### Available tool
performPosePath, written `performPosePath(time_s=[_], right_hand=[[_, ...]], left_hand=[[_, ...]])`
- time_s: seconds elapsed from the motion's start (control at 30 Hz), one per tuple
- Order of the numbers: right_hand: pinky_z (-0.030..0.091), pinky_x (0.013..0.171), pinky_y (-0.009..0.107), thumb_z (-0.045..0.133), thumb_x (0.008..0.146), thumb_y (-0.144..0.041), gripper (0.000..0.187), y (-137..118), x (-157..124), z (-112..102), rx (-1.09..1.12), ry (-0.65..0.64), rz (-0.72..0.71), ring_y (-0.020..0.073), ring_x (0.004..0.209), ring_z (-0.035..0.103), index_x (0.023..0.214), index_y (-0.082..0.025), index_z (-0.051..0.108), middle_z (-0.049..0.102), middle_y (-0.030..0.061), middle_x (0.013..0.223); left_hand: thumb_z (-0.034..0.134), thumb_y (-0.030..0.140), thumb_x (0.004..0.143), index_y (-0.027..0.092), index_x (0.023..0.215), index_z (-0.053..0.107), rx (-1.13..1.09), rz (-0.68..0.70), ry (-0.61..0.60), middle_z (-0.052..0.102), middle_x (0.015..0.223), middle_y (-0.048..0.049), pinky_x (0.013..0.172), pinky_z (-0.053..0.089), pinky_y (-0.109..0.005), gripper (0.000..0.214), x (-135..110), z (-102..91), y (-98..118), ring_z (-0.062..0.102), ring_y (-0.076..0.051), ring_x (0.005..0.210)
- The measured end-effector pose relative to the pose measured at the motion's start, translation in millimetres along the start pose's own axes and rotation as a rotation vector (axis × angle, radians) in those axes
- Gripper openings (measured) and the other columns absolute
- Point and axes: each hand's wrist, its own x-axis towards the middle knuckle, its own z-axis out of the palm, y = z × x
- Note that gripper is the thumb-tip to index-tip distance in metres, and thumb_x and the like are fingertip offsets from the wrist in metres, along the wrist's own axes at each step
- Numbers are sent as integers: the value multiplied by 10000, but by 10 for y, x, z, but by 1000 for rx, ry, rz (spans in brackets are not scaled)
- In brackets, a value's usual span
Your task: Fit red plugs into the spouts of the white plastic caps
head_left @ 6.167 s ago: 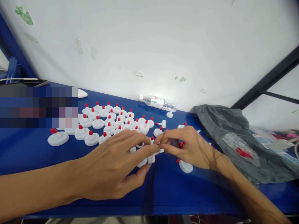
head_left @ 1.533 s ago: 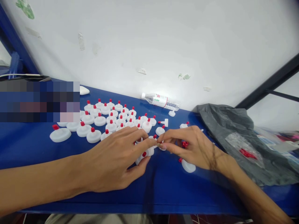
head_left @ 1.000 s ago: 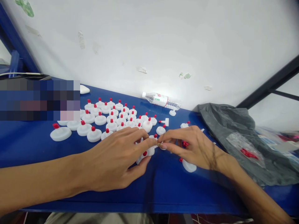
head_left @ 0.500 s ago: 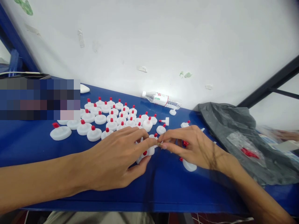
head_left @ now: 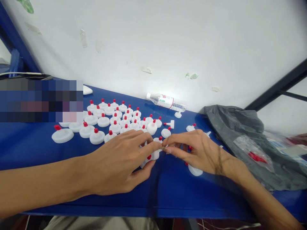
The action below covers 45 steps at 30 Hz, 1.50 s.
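My left hand [head_left: 127,163] curls over the table, its fingers around a white nozzle cap with a red tip [head_left: 154,155]. Behind these fingers, more white plastic is partly covered. My right hand [head_left: 192,148] is closed in a pinch, thumb and index finger meeting the left index fingertip. Whatever lies in that pinch is too small and covered to name. Just beyond the fingertips stands another red-tipped cap [head_left: 166,132]. Below the right palm lies a white cap [head_left: 195,170] on its side, with red pieces [head_left: 190,148] partly hidden behind the fingers.
Several red-tipped white caps [head_left: 103,120] stand grouped at the left on the blue table [head_left: 177,195]. A clear bottle [head_left: 166,101] lies along the wall. To the right are a grey plastic bag [head_left: 223,127] and a small clear bag with red tips [head_left: 257,157].
Both hands keep almost the same pose and place. The whole view has shifted very slightly. At the far right edge, another person's hand has moved a little.
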Motion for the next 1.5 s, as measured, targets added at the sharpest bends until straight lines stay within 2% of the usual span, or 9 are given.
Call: performPosePath(time_s=[0.2,0.47,0.97,1.33,1.5], right_hand=[[458,602,255,564,1040,-406,253,-11,8,-2,-48,-20,-1,134,550,666,1075,-245,756,755,-26,713],[439,601,264,554,1043,-410,250,6,-1,11,-56,-28,3,143,567,663,1082,-258,749,757,-21,733],[411,629,281,529,1060,-387,245,-6,-16,24,-81,-84,17,143,657,678,1162,-294,731,770,-48,823],[403,627,266,517,1069,-385,268,-8,-5,14,-72,-83,1,142,651,670,1122,-235,732,766,-16,812],[424,648,257,513,1073,-327,242,-9,6,-16,-63,-49,11,129,639,658,1121,-216,723,788,3,887]], left_hand=[[496,184,1001,197,1248,523,4,-24,-31,645,1087,-81,900,537,-390,249,-4,-4,0,649,-227,996],[486,164,996,180,1235,530,-15,-28,-34,647,1098,-93,898,548,-421,243,-1,1,3,648,-244,1006],[474,213,1013,182,1233,536,24,-15,-73,659,1080,-81,883,520,-391,231,-10,10,-5,645,-237,975],[473,202,1006,191,1249,523,-7,-33,-72,649,1083,-75,893,519,-401,248,-9,7,-4,638,-238,984],[474,193,1005,200,1297,495,29,-15,-8,654,1122,-81,871,526,-384,293,-4,10,-2,654,-236,1004]])
